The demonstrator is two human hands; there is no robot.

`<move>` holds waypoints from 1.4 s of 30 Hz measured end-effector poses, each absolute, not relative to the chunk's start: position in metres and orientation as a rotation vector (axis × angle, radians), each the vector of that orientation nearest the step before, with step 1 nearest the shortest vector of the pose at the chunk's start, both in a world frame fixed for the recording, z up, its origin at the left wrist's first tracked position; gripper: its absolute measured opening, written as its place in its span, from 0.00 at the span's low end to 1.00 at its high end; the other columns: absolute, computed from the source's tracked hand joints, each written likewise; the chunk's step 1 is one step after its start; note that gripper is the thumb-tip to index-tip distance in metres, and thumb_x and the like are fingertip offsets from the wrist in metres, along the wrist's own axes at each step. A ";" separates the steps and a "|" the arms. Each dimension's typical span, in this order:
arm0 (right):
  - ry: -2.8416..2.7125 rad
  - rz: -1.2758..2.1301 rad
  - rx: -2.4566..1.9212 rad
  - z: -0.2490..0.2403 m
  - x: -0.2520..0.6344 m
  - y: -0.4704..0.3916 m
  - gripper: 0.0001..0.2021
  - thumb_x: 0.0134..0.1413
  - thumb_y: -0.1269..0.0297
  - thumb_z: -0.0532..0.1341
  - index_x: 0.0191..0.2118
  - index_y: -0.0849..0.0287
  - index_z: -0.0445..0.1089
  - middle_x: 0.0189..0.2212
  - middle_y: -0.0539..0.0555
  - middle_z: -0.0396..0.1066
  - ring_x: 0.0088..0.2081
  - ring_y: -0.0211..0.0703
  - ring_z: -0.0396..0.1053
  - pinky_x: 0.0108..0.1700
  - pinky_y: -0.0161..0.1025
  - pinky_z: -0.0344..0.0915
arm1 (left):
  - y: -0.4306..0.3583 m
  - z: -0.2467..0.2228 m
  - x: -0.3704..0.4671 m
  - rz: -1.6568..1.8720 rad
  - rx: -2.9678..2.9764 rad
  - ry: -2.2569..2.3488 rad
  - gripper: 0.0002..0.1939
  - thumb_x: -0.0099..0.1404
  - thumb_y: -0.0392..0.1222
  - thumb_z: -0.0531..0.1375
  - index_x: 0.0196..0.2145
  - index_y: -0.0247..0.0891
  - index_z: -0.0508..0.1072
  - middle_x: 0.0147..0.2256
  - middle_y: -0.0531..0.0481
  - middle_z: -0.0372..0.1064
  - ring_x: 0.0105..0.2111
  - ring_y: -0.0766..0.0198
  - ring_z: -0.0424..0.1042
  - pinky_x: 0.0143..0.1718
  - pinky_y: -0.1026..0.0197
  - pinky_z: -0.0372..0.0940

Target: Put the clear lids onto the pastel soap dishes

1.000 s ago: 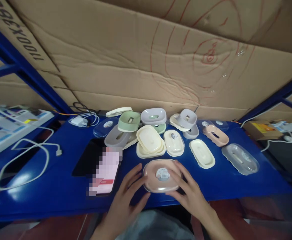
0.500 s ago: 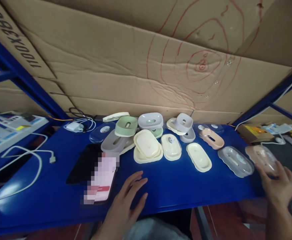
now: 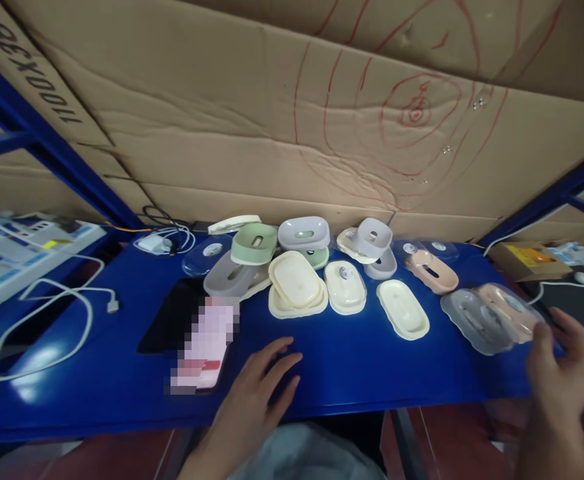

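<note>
My left hand (image 3: pixel 265 380) hovers over or rests on the near table edge, fingers apart, holding nothing. Before it lie cream soap dish parts (image 3: pixel 299 283), stacked loosely, and a lone cream tray (image 3: pixel 403 309). At the right, a pink soap dish with a clear lid (image 3: pixel 509 310) leans against or overlaps a grey soap dish with a clear lid (image 3: pixel 475 320). My right hand (image 3: pixel 565 353) is just right of the pink one, thumb and fingers apart. Whether the thumb still touches its edge, I cannot tell.
Green (image 3: pixel 255 245) and lilac (image 3: pixel 303 233) soap dish parts are piled at the back. A pink base (image 3: pixel 435 272) sits beside clear lids. A phone (image 3: pixel 207 347) lies left, near white cables (image 3: pixel 89 327). Blue posts (image 3: pixel 67 160) and cardboard (image 3: pixel 197 107) bound the table.
The pink soap dish has moved left, down against the grey one. My right hand has opened away from it. The view has shifted slightly; my left hand stays about where it was.
</note>
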State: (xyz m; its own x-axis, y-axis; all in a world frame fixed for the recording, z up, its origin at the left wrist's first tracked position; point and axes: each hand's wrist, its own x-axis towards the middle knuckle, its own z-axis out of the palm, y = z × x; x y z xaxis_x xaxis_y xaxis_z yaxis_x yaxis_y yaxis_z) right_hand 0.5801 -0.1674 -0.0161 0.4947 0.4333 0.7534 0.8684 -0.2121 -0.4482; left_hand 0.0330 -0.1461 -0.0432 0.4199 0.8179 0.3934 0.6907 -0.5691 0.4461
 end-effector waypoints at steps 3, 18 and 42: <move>-1.607 -0.382 -1.686 0.002 0.494 -0.142 0.20 0.72 0.48 0.59 0.60 0.49 0.78 0.52 0.62 0.81 0.55 0.62 0.78 0.59 0.59 0.71 | -0.147 -0.043 0.033 0.824 2.463 1.333 0.15 0.79 0.43 0.57 0.60 0.48 0.75 0.63 0.42 0.73 0.56 0.50 0.80 0.56 0.41 0.78; -2.075 -0.138 -1.696 -0.027 0.406 -0.029 0.27 0.74 0.49 0.54 0.68 0.59 0.69 0.64 0.65 0.73 0.65 0.66 0.68 0.64 0.64 0.64 | -0.146 -0.042 0.036 0.821 2.551 1.295 0.14 0.80 0.40 0.56 0.56 0.43 0.78 0.58 0.41 0.76 0.53 0.49 0.80 0.51 0.43 0.79; -1.626 0.098 -1.776 -0.049 0.372 -0.103 0.25 0.74 0.48 0.56 0.66 0.54 0.72 0.65 0.65 0.67 0.69 0.61 0.62 0.70 0.66 0.61 | -0.185 -0.028 0.130 0.752 2.776 0.745 0.23 0.79 0.51 0.57 0.66 0.41 0.71 0.65 0.44 0.71 0.60 0.51 0.73 0.61 0.47 0.70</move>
State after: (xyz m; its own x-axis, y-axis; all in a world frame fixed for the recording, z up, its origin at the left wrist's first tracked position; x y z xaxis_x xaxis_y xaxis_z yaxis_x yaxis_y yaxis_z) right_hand 0.3716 -0.1027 -0.0495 0.2031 0.8944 0.3984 0.8400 0.0499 -0.5402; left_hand 0.1299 -0.1854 -0.0276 0.7479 0.5083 0.4269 0.4222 -0.8605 0.2850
